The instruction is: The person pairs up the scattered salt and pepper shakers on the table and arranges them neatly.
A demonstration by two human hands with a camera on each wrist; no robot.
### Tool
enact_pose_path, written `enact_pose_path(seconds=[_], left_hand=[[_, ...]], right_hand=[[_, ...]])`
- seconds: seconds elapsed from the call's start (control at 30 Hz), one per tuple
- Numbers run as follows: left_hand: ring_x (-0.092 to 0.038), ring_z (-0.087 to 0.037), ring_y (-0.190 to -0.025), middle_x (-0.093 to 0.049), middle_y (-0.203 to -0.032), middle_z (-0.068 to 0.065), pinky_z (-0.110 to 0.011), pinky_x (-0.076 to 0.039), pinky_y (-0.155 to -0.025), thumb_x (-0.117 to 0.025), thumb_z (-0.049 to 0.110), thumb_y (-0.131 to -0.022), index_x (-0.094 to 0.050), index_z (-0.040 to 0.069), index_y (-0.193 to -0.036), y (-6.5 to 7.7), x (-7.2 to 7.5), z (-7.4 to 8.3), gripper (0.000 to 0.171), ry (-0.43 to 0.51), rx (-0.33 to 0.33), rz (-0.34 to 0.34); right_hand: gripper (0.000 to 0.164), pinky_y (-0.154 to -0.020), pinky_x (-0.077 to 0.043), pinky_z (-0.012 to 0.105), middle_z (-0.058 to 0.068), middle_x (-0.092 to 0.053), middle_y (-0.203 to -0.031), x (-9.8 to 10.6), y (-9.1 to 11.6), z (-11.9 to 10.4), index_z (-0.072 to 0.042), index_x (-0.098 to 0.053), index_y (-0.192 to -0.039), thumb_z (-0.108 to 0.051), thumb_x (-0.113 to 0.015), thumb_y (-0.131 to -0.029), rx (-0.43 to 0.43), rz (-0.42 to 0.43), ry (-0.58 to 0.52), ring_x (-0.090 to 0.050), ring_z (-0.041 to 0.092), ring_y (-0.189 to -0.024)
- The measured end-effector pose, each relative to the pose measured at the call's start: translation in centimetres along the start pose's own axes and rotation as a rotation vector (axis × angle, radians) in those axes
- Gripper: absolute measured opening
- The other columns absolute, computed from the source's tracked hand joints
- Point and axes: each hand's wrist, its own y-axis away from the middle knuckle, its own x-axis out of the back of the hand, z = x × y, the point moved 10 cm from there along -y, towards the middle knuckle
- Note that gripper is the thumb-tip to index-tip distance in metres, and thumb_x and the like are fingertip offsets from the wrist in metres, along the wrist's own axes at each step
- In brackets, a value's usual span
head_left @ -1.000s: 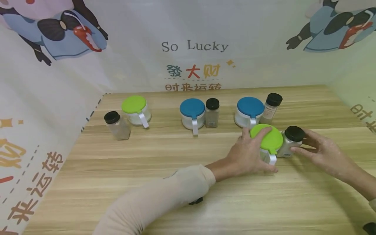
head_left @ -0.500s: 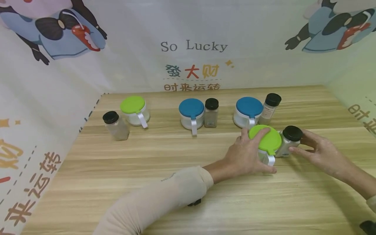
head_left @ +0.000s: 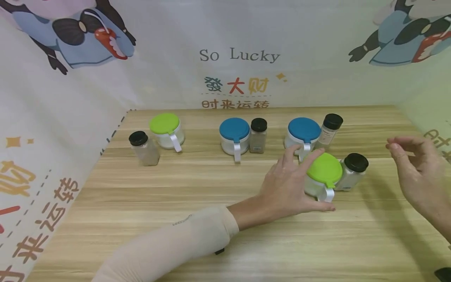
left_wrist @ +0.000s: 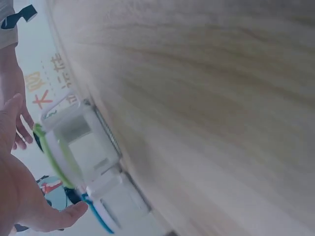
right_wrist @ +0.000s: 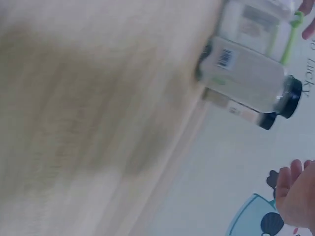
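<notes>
A white canister with a lime-green lid [head_left: 324, 168] and a handle stands at the right of the table. Spread around its left side, my left hand [head_left: 285, 186] has its thumb low near the handle. In the left wrist view a gap shows between this hand and the canister [left_wrist: 81, 142]. A clear black-capped spice jar [head_left: 352, 172] stands against the canister's right side, upright. Off to the right, my right hand [head_left: 419, 168] is raised with loosely bent fingers, holding nothing. The right wrist view shows it apart from the spice jar [right_wrist: 246, 73].
Behind stand two blue-lidded canisters, one in the middle [head_left: 234, 129] and one at right [head_left: 303, 130], with black-capped jars at their right sides, middle [head_left: 258, 137] and right [head_left: 328, 131]. At far left are another green-lidded canister [head_left: 165, 124] and spice jar [head_left: 144, 150]. A printed backdrop [head_left: 169, 78] encloses the table.
My right hand has let go of the spice jar and moved right, away from it. My left hand has loosened and drawn slightly left of the green-lidded canister. Both containers stay put.
</notes>
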Motion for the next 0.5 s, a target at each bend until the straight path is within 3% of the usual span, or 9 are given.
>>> enact_pose_path(seconds=[0.07,0.2,0.3,0.37,0.47,0.5], left_hand=[[-0.051,-0.023,-0.125,-0.030,-0.154,-0.015,-0.035,-0.054,-0.082,-0.082,0.074,-0.066,-0.031,0.034,-0.157,0.4,0.9,-0.4,0.112,0.027,-0.012,0.019],[-0.054,-0.022,-0.118,-0.032,-0.154,-0.014,-0.037,-0.056,-0.077,-0.087,0.059,-0.072,-0.034,0.030,-0.156,1.0,3.0,-2.0,0.104,0.106,0.007,0.037],[-0.053,-0.022,-0.116,-0.037,-0.149,-0.012,-0.036,-0.056,-0.075,-0.086,0.048,-0.077,-0.039,0.025,-0.154,1.5,4.8,-4.1,0.093,0.148,0.041,0.059],[-0.049,-0.020,-0.120,-0.040,-0.146,-0.009,-0.036,-0.054,-0.082,-0.084,0.039,-0.083,-0.044,0.020,-0.150,1.8,6.1,-5.4,0.080,0.194,0.027,0.073],[-0.043,-0.018,-0.128,-0.043,-0.143,-0.007,-0.036,-0.047,-0.098,-0.078,0.026,-0.090,-0.047,0.013,-0.146,2.3,8.1,-7.2,0.065,0.301,-0.045,0.072],[-0.042,-0.018,-0.129,-0.044,-0.143,-0.006,-0.037,-0.045,-0.100,-0.076,0.022,-0.092,-0.048,0.011,-0.146,2.5,8.8,-7.9,0.061,0.349,-0.065,0.066]], right_hand=[[0.024,-0.085,-0.041,0.007,-0.019,-0.054,-0.110,0.9,-0.4,-0.3,-0.019,-0.055,-0.125,-0.006,-0.051,-0.106,-0.043,0.077,0.055,-0.055,-0.006,-0.095],[0.019,-0.071,-0.042,0.006,-0.024,-0.059,-0.101,1.4,-0.7,-1.0,-0.022,-0.065,-0.113,-0.007,-0.061,-0.103,-0.086,0.112,0.089,-0.058,-0.009,-0.082],[0.018,-0.061,-0.040,0.006,-0.027,-0.062,-0.096,1.0,-0.9,-1.9,-0.021,-0.070,-0.104,-0.004,-0.066,-0.099,-0.072,0.109,0.071,-0.059,-0.010,-0.078],[0.021,-0.060,-0.041,0.006,-0.028,-0.063,-0.094,0.6,-1.0,-2.5,-0.022,-0.072,-0.098,-0.001,-0.069,-0.097,-0.044,0.117,0.059,-0.060,-0.010,-0.075],[0.011,-0.064,-0.043,0.006,-0.027,-0.065,-0.092,-0.3,-1.5,-3.6,-0.008,-0.073,-0.094,0.002,-0.070,-0.095,0.015,0.103,0.052,-0.062,-0.009,-0.075],[0.005,-0.059,-0.041,0.006,-0.027,-0.065,-0.090,-0.7,-1.8,-4.0,-0.002,-0.073,-0.094,0.002,-0.070,-0.095,0.035,0.088,0.055,-0.061,-0.009,-0.073]])
